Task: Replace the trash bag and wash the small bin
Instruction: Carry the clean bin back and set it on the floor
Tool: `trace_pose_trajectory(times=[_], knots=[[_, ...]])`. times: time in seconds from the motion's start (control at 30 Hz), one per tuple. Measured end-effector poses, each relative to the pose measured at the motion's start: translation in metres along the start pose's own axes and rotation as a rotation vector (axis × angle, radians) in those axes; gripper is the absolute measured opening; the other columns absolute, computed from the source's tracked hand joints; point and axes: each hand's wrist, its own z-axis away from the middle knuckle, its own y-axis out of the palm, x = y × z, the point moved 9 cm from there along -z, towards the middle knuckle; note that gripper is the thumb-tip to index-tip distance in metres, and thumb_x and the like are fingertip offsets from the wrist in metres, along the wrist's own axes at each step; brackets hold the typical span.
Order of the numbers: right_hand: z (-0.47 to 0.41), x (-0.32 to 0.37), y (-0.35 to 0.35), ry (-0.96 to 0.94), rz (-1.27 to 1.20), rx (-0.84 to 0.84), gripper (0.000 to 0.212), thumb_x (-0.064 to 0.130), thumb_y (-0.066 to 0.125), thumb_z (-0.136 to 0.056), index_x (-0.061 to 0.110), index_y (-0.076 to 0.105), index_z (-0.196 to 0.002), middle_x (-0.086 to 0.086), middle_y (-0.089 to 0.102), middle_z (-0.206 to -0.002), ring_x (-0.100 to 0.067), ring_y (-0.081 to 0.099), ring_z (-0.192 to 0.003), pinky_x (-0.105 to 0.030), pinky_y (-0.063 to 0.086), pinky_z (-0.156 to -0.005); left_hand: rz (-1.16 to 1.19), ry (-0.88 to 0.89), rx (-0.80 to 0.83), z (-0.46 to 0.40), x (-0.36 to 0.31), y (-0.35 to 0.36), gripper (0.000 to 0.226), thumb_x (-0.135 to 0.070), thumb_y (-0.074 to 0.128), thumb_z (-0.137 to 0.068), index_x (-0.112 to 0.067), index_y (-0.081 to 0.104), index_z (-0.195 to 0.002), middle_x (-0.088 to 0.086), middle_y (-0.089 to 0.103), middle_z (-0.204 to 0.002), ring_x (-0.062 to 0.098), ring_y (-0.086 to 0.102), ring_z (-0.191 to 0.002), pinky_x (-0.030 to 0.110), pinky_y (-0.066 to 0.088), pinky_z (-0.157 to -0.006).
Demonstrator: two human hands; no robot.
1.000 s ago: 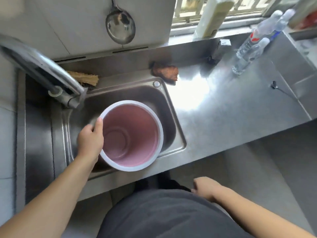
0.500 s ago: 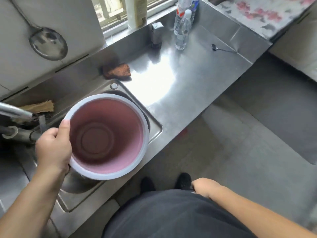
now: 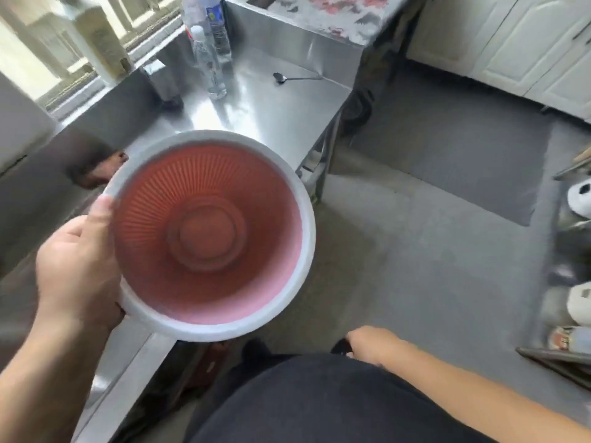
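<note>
My left hand [image 3: 78,266] grips the left rim of the small bin [image 3: 211,235], thumb over the white rim. The bin is pink and ribbed inside, empty, with no bag in it, and is held in the air over the front edge of the steel counter [image 3: 271,113], its mouth facing me. My right hand [image 3: 372,342] hangs low beside my hip with its fingers curled downward out of sight; I cannot tell whether it holds anything. The sink is out of view.
Two clear bottles [image 3: 208,59] and a small spoon [image 3: 287,78] sit on the counter. A brown scrubber [image 3: 102,167] lies behind the bin. Grey floor [image 3: 431,219] with a darker mat spreads to the right; a rack with bowls [image 3: 579,298] stands at the right edge.
My left hand has lifted the bin out of the sink and carried it up and to the right. The view has swung right, away from the tap and sink. My right hand stayed put.
</note>
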Motion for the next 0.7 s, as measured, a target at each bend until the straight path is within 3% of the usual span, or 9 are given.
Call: trace_pose_trajectory(times=[0.1,0.2,0.37,0.43,0.53,0.6,0.7], knots=[[0.012,-0.057,0.01,0.042,-0.086,-0.013,0.04,0.033,0.048,-0.097,0.009,0.062,-0.126,-0.014,0.062,-0.13,-0.032,0.06,-0.115,-0.034,0.049,-0.088,-0.036,0.051,0.067,0.034,-0.023,0.07,0.077,-0.078,0.061,-0.075,-0.003,0.068,-0.087,0.029,0.071,-0.085,0.035,0.066,-0.064,0.057,0.055,-0.052],[0.023,-0.112,0.022,0.106,-0.158,-0.038,0.039,0.032,0.045,-0.098,0.007,0.061,-0.124,-0.015,0.062,-0.129,-0.032,0.06,-0.114,-0.034,0.048,-0.085,-0.089,0.081,0.13,0.058,-0.029,0.137,0.067,-0.072,0.059,-0.079,-0.005,0.066,-0.078,0.005,0.068,-0.063,0.018,0.061,-0.054,0.029,0.051,-0.042],[0.038,-0.19,0.051,0.194,-0.359,-0.105,0.04,0.031,0.044,-0.096,0.004,0.06,-0.121,-0.018,0.062,-0.128,-0.033,0.06,-0.113,-0.032,0.045,-0.081,-0.28,0.085,0.266,0.077,-0.006,0.242,0.092,-0.079,0.054,-0.074,0.013,0.055,-0.084,0.015,0.054,-0.069,0.022,0.049,-0.061,0.038,0.043,-0.054],[0.044,-0.214,0.068,0.223,-0.476,-0.136,0.035,0.03,0.044,-0.093,0.006,0.062,-0.113,-0.018,0.064,-0.123,-0.032,0.062,-0.109,-0.031,0.042,-0.077,-0.376,0.059,0.304,0.08,0.011,0.273,0.088,-0.075,0.058,-0.075,0.012,0.056,-0.084,0.023,0.055,-0.069,0.025,0.05,-0.061,0.049,0.047,-0.055],[0.049,-0.241,0.106,0.266,-0.64,-0.13,0.018,0.031,0.048,-0.094,0.019,0.059,-0.085,-0.013,0.067,-0.106,-0.022,0.059,-0.089,-0.028,0.038,-0.071,-0.461,0.018,0.34,0.079,0.036,0.306,0.081,-0.07,0.059,-0.073,0.011,0.058,-0.086,0.025,0.057,-0.07,0.027,0.054,-0.057,0.045,0.048,-0.052],[0.051,-0.258,0.136,0.32,-0.716,-0.094,0.028,0.032,0.051,-0.094,0.023,0.046,-0.068,-0.006,0.062,-0.09,-0.017,0.052,-0.08,-0.027,0.035,-0.066,-0.503,-0.028,0.359,0.074,0.054,0.323,0.073,-0.066,0.059,-0.073,0.007,0.061,-0.087,0.02,0.059,-0.071,0.029,0.056,-0.058,0.04,0.047,-0.052],[0.055,-0.282,0.17,0.392,-0.78,-0.003,0.036,0.033,0.056,-0.094,0.021,0.043,-0.062,-0.005,0.058,-0.082,-0.016,0.049,-0.075,-0.027,0.032,-0.062,-0.554,-0.137,0.353,0.061,0.084,0.344,0.054,-0.041,0.06,-0.073,0.009,0.06,-0.095,0.018,0.057,-0.076,0.028,0.055,-0.063,0.037,0.045,-0.053]])
